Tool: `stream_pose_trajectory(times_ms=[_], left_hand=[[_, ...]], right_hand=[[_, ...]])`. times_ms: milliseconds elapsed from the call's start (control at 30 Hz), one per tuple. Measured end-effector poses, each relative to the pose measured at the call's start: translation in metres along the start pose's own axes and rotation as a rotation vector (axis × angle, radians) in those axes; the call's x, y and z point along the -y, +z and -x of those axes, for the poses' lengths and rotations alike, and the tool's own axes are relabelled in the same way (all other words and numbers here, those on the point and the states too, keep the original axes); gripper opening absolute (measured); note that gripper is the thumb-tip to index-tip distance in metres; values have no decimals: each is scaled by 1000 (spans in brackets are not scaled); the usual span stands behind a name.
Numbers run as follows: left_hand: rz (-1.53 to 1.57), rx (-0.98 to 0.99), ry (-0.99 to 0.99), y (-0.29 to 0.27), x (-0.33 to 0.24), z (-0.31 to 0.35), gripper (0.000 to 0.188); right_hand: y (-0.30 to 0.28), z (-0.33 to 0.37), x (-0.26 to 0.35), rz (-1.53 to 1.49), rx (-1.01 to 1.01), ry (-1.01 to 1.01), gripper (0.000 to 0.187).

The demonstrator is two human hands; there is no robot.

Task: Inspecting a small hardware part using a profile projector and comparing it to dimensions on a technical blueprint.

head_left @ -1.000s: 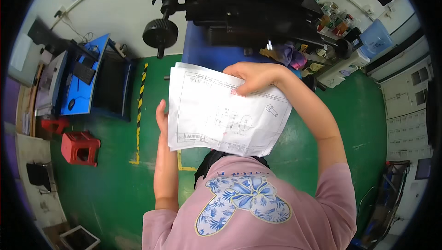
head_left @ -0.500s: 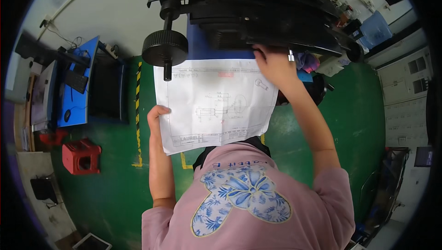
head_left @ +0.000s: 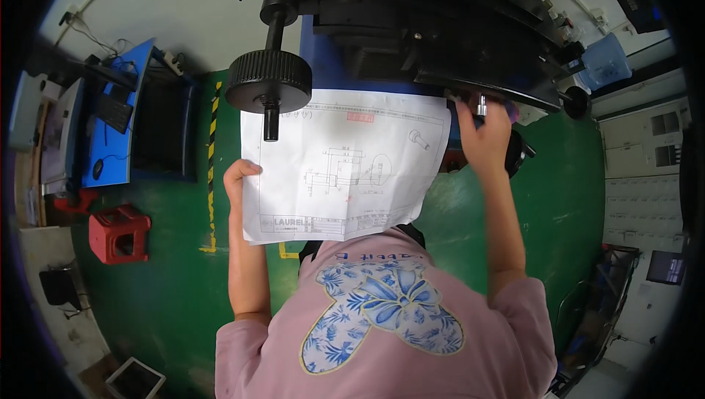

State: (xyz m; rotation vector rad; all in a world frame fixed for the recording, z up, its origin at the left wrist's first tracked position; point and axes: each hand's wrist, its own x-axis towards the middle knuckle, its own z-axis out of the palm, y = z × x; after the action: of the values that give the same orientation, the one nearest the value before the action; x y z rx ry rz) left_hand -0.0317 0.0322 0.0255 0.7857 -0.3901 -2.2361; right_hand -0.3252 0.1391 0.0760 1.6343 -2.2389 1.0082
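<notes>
A creased white sheet with a technical drawing [head_left: 316, 211] hangs in front of me below the black machine [head_left: 352, 17]. My left hand [head_left: 242, 176] pinches its left edge, thumb lying over the paper. Line drawings of a stepped shaft-like part and a red stamp show on it. My right hand [head_left: 486, 134] is beyond the sheet's right edge, beneath the machine's front, next to a small silver metal knob [head_left: 482, 106]. Its thumb sticks out to the left; the other fingers are mostly hidden. Whether it grips anything does not show.
A ridged black handwheel [head_left: 269, 81] juts from the machine above the sheet's upper left. Left of me are a blue desk [head_left: 141, 127] with keyboard and mouse, and a red stool [head_left: 119, 234]. A translucent blue bin [head_left: 606, 62] stands far right.
My right hand has moved right, away from the sheet's top edge and toward the silver knob. The left hand keeps its hold on the sheet; the view has shifted slightly.
</notes>
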Motion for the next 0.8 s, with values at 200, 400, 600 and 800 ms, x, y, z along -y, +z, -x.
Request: stream_pose_trajectory(times_ms=[200, 400, 600, 800], left_hand=[[4, -22, -43, 2, 7, -19, 50], [-106, -5, 10, -3, 9, -19, 61], [56, -57, 132, -20, -1, 6, 26], [-258, -66, 280, -3, -11, 75, 17]], right_hand=[[13, 15, 28, -168, 70, -199, 25], [44, -6, 38, 100, 187, -198, 30], [20, 16, 34, -58, 111, -207, 37], [-1, 38, 74, -420, 85, -430, 23]])
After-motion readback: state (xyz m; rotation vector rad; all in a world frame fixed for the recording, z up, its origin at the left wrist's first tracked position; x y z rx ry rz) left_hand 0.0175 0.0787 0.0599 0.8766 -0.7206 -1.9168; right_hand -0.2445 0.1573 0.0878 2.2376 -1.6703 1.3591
